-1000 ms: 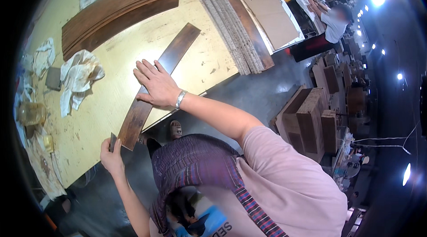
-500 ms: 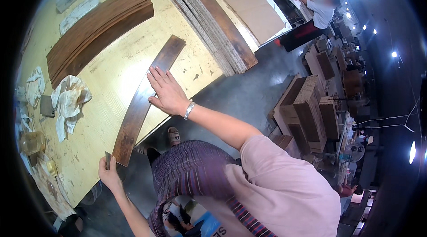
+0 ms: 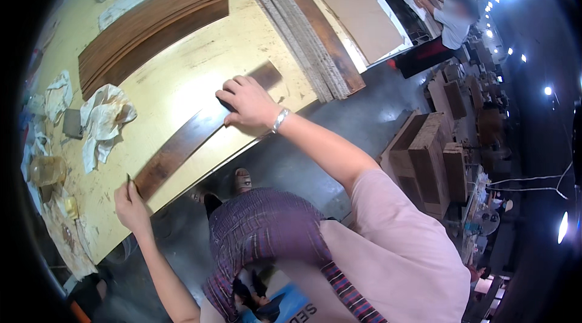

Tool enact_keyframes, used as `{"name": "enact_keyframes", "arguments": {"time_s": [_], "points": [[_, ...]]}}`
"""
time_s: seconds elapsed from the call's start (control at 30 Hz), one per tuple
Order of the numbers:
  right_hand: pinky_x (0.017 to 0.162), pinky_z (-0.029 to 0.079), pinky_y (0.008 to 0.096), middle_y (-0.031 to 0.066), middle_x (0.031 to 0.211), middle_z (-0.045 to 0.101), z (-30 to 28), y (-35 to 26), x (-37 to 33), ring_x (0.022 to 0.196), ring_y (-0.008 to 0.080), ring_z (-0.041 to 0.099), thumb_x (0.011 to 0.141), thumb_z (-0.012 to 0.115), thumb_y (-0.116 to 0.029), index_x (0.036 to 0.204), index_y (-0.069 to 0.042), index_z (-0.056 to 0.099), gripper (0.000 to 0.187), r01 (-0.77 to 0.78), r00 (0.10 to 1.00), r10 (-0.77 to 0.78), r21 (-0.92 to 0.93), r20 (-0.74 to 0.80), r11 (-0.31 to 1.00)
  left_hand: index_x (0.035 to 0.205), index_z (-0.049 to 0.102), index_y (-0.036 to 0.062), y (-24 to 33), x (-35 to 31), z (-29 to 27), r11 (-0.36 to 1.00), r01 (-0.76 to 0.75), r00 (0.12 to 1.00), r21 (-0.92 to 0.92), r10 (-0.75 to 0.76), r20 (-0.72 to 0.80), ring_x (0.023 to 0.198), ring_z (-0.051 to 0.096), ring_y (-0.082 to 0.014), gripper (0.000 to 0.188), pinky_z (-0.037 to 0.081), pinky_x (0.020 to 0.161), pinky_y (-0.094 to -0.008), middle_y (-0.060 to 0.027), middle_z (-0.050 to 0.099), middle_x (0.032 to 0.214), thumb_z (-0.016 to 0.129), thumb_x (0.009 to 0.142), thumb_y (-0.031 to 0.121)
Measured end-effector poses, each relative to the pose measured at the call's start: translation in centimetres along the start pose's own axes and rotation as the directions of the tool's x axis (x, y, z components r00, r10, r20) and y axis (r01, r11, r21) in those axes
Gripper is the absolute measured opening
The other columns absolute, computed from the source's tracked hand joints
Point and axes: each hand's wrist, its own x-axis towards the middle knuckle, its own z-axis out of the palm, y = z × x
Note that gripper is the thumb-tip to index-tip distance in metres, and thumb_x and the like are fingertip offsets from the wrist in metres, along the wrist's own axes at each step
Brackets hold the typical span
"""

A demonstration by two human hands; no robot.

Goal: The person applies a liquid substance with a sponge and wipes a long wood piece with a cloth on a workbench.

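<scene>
A long, slightly curved brown wooden strip (image 3: 182, 147) lies slantwise on the pale yellow worktable (image 3: 200, 38), near its front edge. Over the strip's right part my right hand (image 3: 250, 103) is closed, fingers curled across the far edge and thumb at the near one. My left hand (image 3: 131, 206) is closed at the left end of the strip. A small, thin dark piece (image 3: 128, 178) sticks up from its fingers; its kind is unclear, and whether these fingers also grip the strip's end is hidden.
Stacked curved brown strips (image 3: 151, 26) lie farther back. Another stack (image 3: 309, 32) stands at the right with rough edges showing. Stained cloth (image 3: 106, 120), a grey block (image 3: 73, 123) and a jar (image 3: 48, 170) are at left. Across the aisle a person (image 3: 451, 20) works near stacked boards (image 3: 424, 159).
The strip has turned, its left end swinging up and left, its right end shifting right. My right hand went from lying flat to curling round it; my left hand moved left and up.
</scene>
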Motion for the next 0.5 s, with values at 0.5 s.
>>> {"name": "enact_keyframes", "arguments": {"time_s": [0.5], "points": [[0.073,0.046,0.0425,0.0142,0.090,0.053,1.6,-9.6,-6.2,0.086,0.0315,0.053,0.080,0.075,-0.036,0.083,-0.004,0.057,0.037,-0.405,0.913,0.407,0.101,0.000,0.909,0.109,0.065,-0.0011,-1.7,1.0,0.3,0.987,-0.062,0.978,-0.151,0.030,-0.205,0.091,0.061,-0.0254,0.019,0.048,0.084,-0.0351,-0.0125,0.063,0.100,0.058,0.092,0.000]]}}
